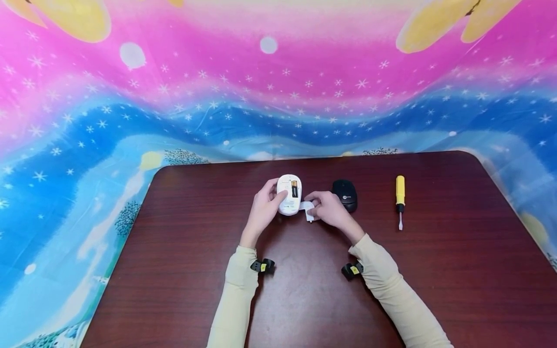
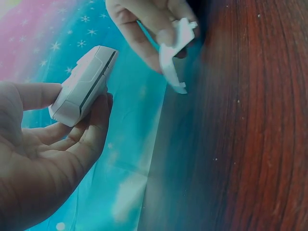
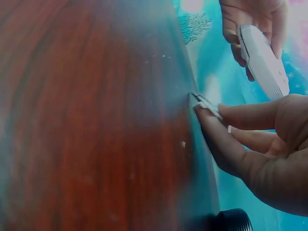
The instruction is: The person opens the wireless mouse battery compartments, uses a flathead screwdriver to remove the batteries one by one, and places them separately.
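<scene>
A white computer mouse (image 1: 288,205) is gripped in my left hand (image 1: 263,202), its underside facing up toward the head camera. Its battery compartment (image 1: 294,189) is uncovered, and batteries show inside. In the left wrist view the thumb lies on one face of the mouse (image 2: 84,86) and the fingers curl behind the other. My right hand (image 1: 327,207) pinches a white battery cover (image 1: 309,211) between thumb and fingers, just to the right of the mouse. The cover (image 2: 171,61) has a curved outline with small tabs at its ends.
A black mouse (image 1: 344,194) sits on the brown table (image 1: 196,270) right behind my right hand. Farther right lies a screwdriver (image 1: 400,198) with a yellow handle, its tip toward me. A patterned pink and blue cloth (image 1: 278,101) hangs behind the table.
</scene>
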The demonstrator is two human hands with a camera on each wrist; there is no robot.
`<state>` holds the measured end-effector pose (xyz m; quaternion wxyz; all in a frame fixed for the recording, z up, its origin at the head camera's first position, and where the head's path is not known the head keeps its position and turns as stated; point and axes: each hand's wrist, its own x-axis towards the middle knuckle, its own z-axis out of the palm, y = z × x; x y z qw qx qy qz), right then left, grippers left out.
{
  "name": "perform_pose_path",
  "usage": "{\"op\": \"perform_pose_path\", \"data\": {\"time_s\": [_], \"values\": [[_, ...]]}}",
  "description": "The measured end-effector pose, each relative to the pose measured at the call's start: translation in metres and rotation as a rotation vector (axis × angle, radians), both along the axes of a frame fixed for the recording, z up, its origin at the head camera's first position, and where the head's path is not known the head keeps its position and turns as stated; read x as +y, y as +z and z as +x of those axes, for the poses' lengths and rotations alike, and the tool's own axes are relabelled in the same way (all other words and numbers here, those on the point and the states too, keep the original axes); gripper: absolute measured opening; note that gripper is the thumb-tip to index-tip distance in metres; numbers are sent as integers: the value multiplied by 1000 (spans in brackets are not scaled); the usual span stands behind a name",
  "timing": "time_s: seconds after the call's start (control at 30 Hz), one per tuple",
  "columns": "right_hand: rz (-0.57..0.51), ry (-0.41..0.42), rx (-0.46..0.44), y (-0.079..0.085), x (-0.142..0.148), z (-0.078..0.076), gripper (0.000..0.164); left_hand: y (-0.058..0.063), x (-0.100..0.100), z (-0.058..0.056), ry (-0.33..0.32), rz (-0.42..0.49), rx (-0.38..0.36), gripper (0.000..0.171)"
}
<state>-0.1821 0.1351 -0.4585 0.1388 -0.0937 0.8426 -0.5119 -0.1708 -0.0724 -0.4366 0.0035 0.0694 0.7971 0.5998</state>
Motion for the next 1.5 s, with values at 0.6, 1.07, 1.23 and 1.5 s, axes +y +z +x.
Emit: {"op": "perform_pose_path", "data": {"time_s": [0.6, 1.07, 1.23, 1.5], "values": [[336, 22, 214, 5, -2, 3, 22, 1, 1, -1, -5, 13, 3, 40], [285, -61, 330, 28, 19, 4, 22, -1, 0, 0, 2, 11, -6, 40], [245, -117, 348, 39, 33, 4, 21, -1, -2, 1, 2, 11, -6, 39], [234, -165, 330, 47, 56, 4, 23, -1, -2, 1, 2, 10, -7, 40]]}}
